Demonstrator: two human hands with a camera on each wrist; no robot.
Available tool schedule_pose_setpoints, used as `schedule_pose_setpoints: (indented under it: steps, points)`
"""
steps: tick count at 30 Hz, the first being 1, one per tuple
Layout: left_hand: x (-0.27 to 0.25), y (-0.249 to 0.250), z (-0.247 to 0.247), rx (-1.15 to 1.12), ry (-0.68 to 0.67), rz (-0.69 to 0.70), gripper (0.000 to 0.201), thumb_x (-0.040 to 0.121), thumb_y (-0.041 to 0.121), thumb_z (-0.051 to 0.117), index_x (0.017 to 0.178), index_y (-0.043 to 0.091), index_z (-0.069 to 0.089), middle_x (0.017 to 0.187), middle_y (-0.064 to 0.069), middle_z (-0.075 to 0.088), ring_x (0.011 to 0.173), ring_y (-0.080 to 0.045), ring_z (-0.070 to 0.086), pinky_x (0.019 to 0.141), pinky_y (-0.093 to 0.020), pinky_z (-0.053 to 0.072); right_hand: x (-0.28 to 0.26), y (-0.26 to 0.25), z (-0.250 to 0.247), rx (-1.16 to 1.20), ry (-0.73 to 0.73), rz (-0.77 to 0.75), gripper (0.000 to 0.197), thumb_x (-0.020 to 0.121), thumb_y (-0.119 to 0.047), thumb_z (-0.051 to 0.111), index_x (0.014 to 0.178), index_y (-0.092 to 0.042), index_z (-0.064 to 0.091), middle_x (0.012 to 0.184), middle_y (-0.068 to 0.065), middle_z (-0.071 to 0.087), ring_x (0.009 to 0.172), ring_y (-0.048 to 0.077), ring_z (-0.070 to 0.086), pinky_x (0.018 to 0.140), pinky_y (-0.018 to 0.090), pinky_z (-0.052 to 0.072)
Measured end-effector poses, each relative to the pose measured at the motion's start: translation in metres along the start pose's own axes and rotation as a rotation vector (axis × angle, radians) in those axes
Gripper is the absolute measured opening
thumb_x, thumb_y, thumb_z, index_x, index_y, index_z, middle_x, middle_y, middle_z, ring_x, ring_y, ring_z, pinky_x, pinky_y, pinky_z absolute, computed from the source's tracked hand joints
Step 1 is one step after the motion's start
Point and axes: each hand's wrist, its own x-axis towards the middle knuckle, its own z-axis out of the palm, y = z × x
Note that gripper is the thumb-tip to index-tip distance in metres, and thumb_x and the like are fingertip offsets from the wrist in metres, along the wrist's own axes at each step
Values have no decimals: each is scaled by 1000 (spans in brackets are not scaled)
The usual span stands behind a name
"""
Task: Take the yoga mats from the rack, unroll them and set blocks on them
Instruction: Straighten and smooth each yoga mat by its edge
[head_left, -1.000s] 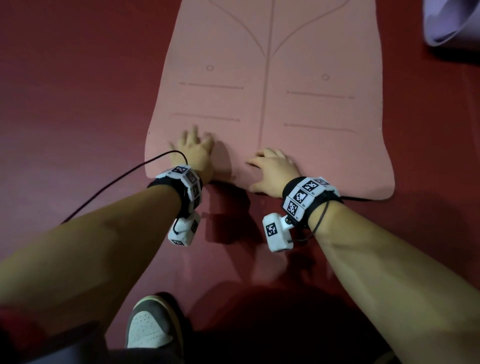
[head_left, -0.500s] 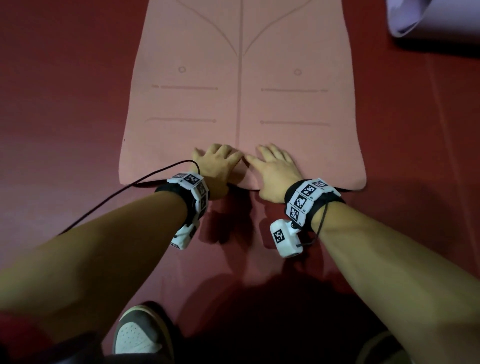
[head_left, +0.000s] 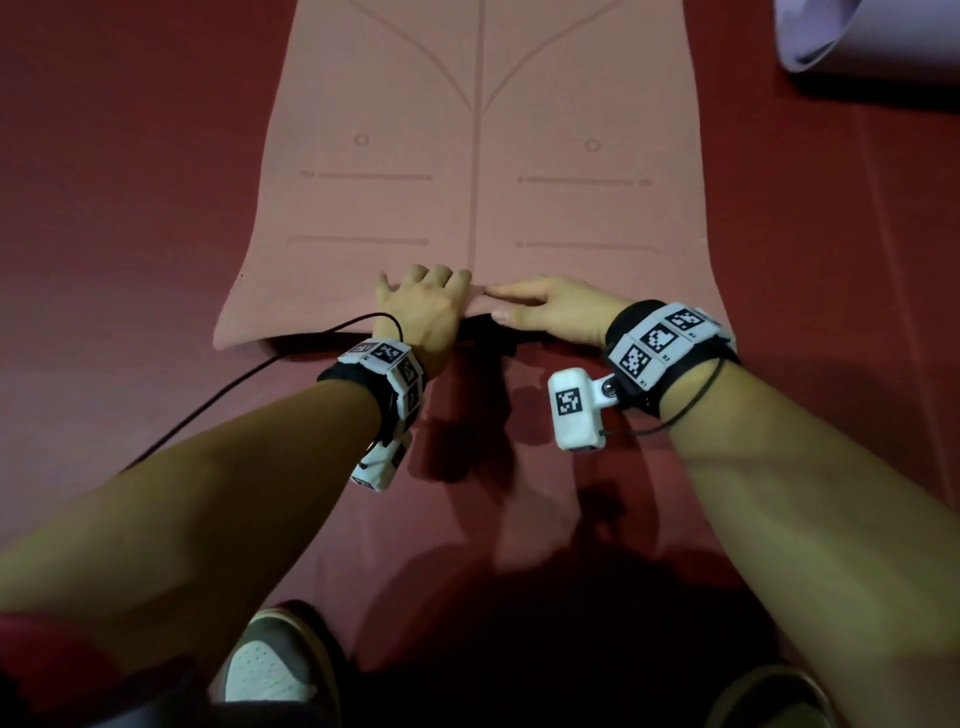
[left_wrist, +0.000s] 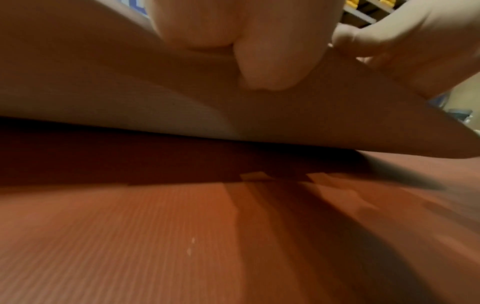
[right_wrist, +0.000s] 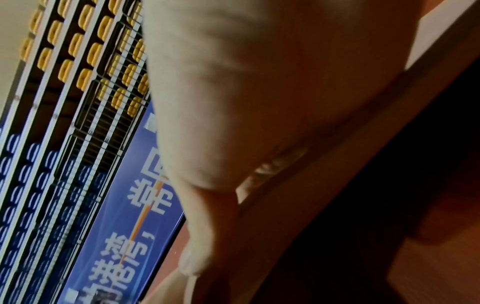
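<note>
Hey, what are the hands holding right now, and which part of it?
Both hands grip the pink unrolled yoga mat at the middle of its near short edge: left hand and right hand side by side, lifting that edge slightly off the red floor.

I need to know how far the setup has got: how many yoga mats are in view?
2. A pink mat lies unrolled on the red floor under both hands; a lilac mat sits at the upper right edge, cropped. Others may lie outside the views.
</note>
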Motion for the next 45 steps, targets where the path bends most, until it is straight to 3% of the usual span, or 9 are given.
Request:
schedule_pose_setpoints:
  steps: [3,7,14,20,29,33,38,41,45]
  points:
    - [2,3,-7,15,34,12,56,91,27,57,143,21,37,139,-2,48,130,-30,42,108,-65,28,4,4,-3,131,-28,29,54,95,-38,61,145,-26,46,144,-7,51,133,6,44,118,29,27]
    - [3,5,-14,32,72,19,53,91,21,53,142,21,40,139,-2,50,129,-30,43,108,-65,26,-2,1,-13,275,-115,50,53,96,-29,61,146,-22,45,138,-8,54,127,5,49,112,23,32]
    - [3,6,-16,-7,69,21,55,88,24,61,140,23,45,137,-3,51,127,-31,45,108,-67,25,10,-3,1,-283,111,158,86,69,-53,81,142,-27,45,129,-5,56,118,19,54,103,37,43]
    - [4,1,-10,-95,132,21,60,82,18,61,140,24,46,137,-1,52,124,-29,46,105,-55,33,17,-1,16,-383,519,152,22,78,-43,70,84,-25,59,86,-2,63,85,29,62,72,37,51]
    - [18,-24,-24,-553,-209,-87,73,76,39,81,139,17,51,131,-7,57,116,-26,55,92,-31,41,24,-3,25,-522,600,156,8,88,-23,57,93,-20,63,86,3,60,87,32,59,68,34,37]
    - [20,-20,-14,-387,-64,-114,34,88,38,68,114,17,63,111,-9,66,101,-31,59,75,-33,40,21,-4,29,-547,627,104,8,91,-25,59,97,-21,63,90,6,66,88,33,60,68,34,34]
    - [18,-14,-14,-317,71,-129,20,95,28,53,105,13,62,103,-13,65,93,-38,59,68,-36,35,16,-4,29,-568,687,44,9,92,-24,59,99,-22,64,87,2,66,79,29,54,70,32,32]
    - [17,-15,-11,-328,55,-142,24,95,34,56,104,13,62,102,-11,65,95,-37,59,70,-37,39,19,-1,23,-538,617,74,10,91,-31,62,92,-21,61,83,-2,58,79,27,51,69,32,34]
    - [14,-20,-10,-351,-141,-61,44,80,42,74,117,20,67,111,-9,67,102,-32,62,80,-34,46,26,2,9,-457,232,178,48,70,-41,83,105,-20,56,103,0,58,98,26,57,81,36,47]
